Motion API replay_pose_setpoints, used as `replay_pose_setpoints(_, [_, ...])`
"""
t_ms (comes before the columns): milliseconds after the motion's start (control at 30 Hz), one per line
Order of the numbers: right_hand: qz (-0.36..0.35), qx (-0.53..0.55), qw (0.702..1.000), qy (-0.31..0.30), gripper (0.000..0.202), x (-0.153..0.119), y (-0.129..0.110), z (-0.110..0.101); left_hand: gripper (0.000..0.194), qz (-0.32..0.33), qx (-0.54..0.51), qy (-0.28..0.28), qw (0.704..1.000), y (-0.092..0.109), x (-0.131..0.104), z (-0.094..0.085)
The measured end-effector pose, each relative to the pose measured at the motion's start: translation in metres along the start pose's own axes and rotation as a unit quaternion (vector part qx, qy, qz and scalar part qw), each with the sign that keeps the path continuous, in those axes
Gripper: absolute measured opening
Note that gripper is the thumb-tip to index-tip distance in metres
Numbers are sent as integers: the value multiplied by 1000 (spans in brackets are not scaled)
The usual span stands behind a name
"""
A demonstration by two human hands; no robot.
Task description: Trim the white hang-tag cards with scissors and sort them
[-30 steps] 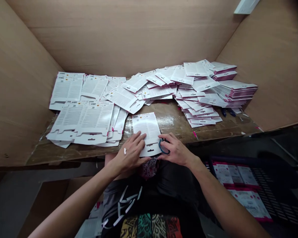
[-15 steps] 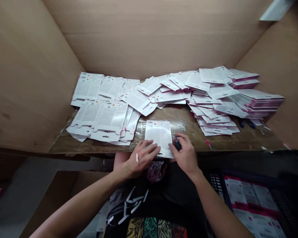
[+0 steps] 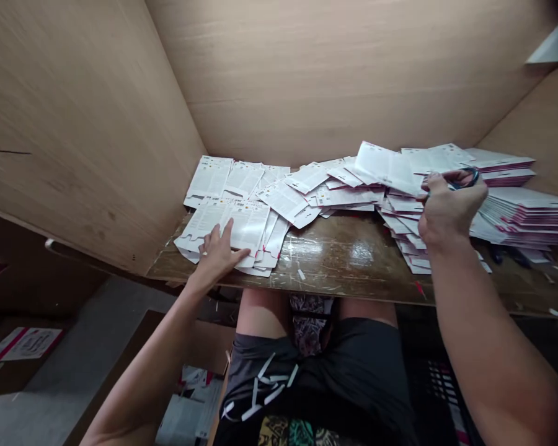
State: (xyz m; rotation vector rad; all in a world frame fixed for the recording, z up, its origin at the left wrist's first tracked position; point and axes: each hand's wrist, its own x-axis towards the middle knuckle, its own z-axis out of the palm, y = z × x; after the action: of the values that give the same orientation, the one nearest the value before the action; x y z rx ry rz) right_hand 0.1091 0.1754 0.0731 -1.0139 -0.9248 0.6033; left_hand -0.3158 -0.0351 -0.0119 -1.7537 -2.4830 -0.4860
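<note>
My left hand [image 3: 219, 251] lies with spread fingers on the left pile of flat white printed cartons [image 3: 248, 226]. Raised over the right-hand heap, my right hand [image 3: 451, 207] is closed around scissors [image 3: 469, 178], whose dark teal handle loop shows above the fingers. A white printed carton [image 3: 385, 166] reaches to the fingertips of that hand, tilted above the heap; whether they pinch it is unclear. Pink-edged stacked cartons [image 3: 534, 214] stand just right of my right hand. A small white paper scrap [image 3: 301, 274] rests on the tabletop between both hands.
Tall cardboard walls [image 3: 335, 80] enclose the brown table [image 3: 335, 248] at the back and sides. Dark-handled tools [image 3: 506, 255] lie by the right stack. Below are an open box [image 3: 204, 347] at left and a dark plastic basket [image 3: 439, 378] at right.
The carton between my hands has left the table's front. My left hand has moved left onto the pile. My right hand has risen to the right heap with the scissors.
</note>
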Motion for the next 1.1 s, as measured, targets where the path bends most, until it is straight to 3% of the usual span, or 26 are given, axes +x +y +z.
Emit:
replay_pose_setpoints(67, [-28,-1,1000,-6,28,0,-2,2,93,7,21,-36,999,-9,2,7])
replay_pose_setpoints(133, [-41,-9,997,-69,21,-33,3,-6,83,34,25,-50,998,-3,-12,17])
replay_pose_setpoints(200, [-34,-43,986,-159,17,-82,12,-20,72,73,16,-54,996,17,-36,28])
replay_pose_setpoints(300, [58,-41,948,-309,27,-144,25,-45,70,152,-20,-67,986,59,-72,41])
replay_pose_setpoints(367, [129,-17,915,-383,31,-165,32,-60,72,209,-48,-79,973,87,-86,46])
replay_pose_setpoints(467, [189,-12,877,-442,34,-175,38,-83,66,299,-83,-87,947,117,-86,52])
replay_pose_setpoints(533, [206,-32,859,-467,35,-176,41,-97,63,339,-97,-85,932,128,-77,57])
replay_pose_setpoints(667, [217,-50,848,-481,39,-179,43,-113,59,352,-78,-79,929,137,-64,63])
replay_pose_setpoints(1000, [231,-12,856,-463,37,-190,54,-110,64,378,-49,-75,921,135,-63,71])
replay_pose_setpoints(1100, [277,23,832,-481,36,-195,58,-108,69,379,-59,-82,920,134,-60,72])
